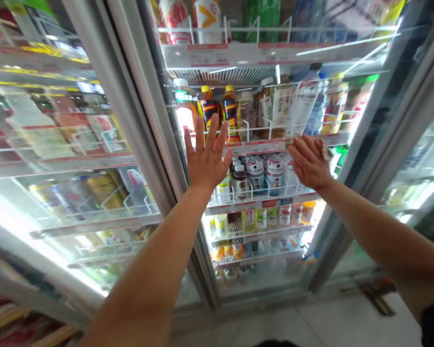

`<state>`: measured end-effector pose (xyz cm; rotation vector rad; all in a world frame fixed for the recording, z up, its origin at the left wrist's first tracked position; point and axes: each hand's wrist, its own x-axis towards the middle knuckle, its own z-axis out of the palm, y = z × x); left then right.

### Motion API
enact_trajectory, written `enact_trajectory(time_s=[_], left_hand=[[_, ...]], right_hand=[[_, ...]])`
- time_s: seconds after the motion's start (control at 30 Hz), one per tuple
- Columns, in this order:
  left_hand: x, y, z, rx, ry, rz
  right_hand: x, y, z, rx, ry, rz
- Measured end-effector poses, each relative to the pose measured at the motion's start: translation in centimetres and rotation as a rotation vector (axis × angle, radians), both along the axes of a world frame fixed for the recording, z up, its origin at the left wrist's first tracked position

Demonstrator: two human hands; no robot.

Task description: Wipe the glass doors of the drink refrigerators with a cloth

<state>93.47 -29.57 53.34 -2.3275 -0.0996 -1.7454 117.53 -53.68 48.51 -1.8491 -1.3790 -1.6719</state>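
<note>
My left hand (207, 159) is open, its fingers spread and pointing up, flat against the glass door (350, 96) of a drinks fridge. It sits in front of two dark bottles with yellow caps (220, 110). My right hand (309, 161) is also at the glass, fingers held together and pointing left. It presses a small pale cloth (327, 153), which shows at the edge of the palm. Behind that hand stand small white bottles (265, 171) on a wire shelf (260, 198).
The fridge holds several shelves of bottles, cartons and cans. A second glass door (65, 159) with more drinks stands at an angle to the left, and another unit (419, 173) lies to the right. A pale tiled floor (311, 323) runs below.
</note>
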Motion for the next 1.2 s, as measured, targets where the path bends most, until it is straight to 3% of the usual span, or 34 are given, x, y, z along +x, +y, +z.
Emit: enact_trajectory(time_s=[0.07, 0.13, 0.2, 0.3, 0.37, 0.47, 0.53, 0.6, 0.63, 0.73, 0.9, 1.0, 1.1, 1.2], left_hand=[[0.0, 0.0, 0.0, 0.002, -0.003, 0.024], [0.1, 0.0, 0.0, 0.001, -0.006, 0.052], [0.1, 0.0, 0.0, -0.004, -0.003, 0.086], [0.2, -0.2, 0.1, -0.034, 0.014, 0.127], [0.1, -0.2, 0.1, -0.053, 0.019, 0.150], [0.1, 0.0, 0.5, -0.067, 0.015, 0.177], [0.2, 0.3, 0.6, -0.084, 0.018, 0.186], [0.6, 0.1, 0.1, -0.112, -0.009, 0.219], [1.0, -0.3, -0.5, -0.127, -0.037, 0.244], [2.5, -3.6, -4.8, -0.122, -0.077, 0.239], [6.3, -13.1, -17.7, 0.096, 0.230, -0.253], [7.9, -17.1, -24.5, -0.062, 0.245, -0.321], [8.3, -18.9, -28.1, -0.224, 0.185, -0.240], [8.0, -19.8, -29.5, -0.249, 0.198, -0.197]], right_hand=[[1.0, -0.5, -0.9, 0.210, 0.030, -0.035], [1.4, -0.6, -3.1, 0.310, 0.052, -0.027], [1.4, -0.6, -6.1, 0.207, 0.060, 0.017], [1.8, -1.4, -9.3, -0.166, 0.054, 0.122], [3.0, -2.6, -9.3, -0.173, 0.076, 0.123], [5.3, -4.4, -7.9, 0.142, 0.143, 0.057], [5.6, -4.5, -8.1, 0.293, 0.165, 0.037], [4.3, -3.6, -9.9, 0.273, 0.168, 0.057], [3.1, -2.8, -11.2, 0.179, 0.173, 0.079], [-1.0, -0.5, -15.0, -0.135, 0.266, 0.151], [-4.4, 1.1, -18.4, -0.226, 0.379, 0.261], [-4.2, 0.8, -20.0, -0.340, 0.334, 0.376], [-3.5, 0.4, -21.5, -0.356, 0.340, 0.447], [-2.9, 0.1, -21.9, -0.368, 0.420, 0.616]])
